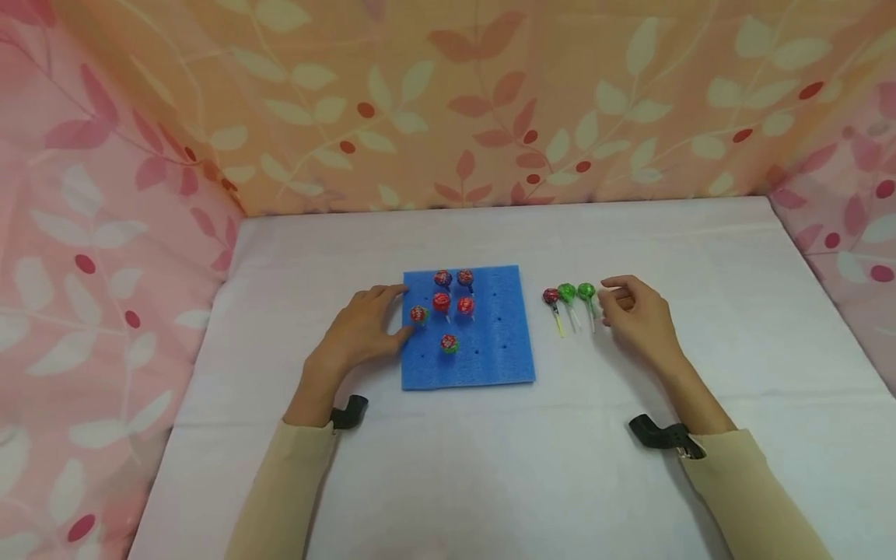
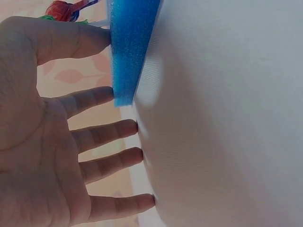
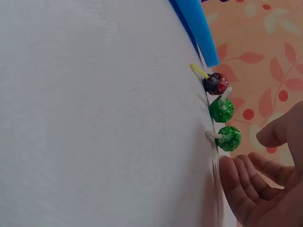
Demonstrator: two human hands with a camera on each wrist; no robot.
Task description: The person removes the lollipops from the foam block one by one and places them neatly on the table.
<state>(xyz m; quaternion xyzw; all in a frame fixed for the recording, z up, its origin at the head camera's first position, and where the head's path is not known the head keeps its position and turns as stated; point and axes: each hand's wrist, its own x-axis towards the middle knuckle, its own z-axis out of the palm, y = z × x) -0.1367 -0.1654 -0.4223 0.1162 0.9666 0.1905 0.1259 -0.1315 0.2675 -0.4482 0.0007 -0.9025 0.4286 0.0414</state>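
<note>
A blue foam board [image 1: 504, 350] with small holes lies on the table, several wrapped lollipops standing in it, among them a red one [image 1: 441, 302] and a red-and-green one [image 1: 449, 343]. At its left edge rests my left hand [image 1: 360, 325], fingers spread; in the left wrist view the thumb and index fingertip [image 2: 108, 93] meet the foam's side. To the board's right lie a dark red lollipop [image 1: 551, 295] with a yellow stick and two green lollipops [image 1: 586, 291] with pale sticks. My right hand [image 1: 640, 319] is just right of the nearer green one, fingers loosely bent, holding nothing.
White cloth [image 1: 455, 474] covers the table. A leaf-patterned orange curtain [image 1: 434, 101] stands along the back, with pink patterned curtains [image 1: 105, 311] at the sides. Black wrist mounts [image 1: 658, 433] sit by both sleeves.
</note>
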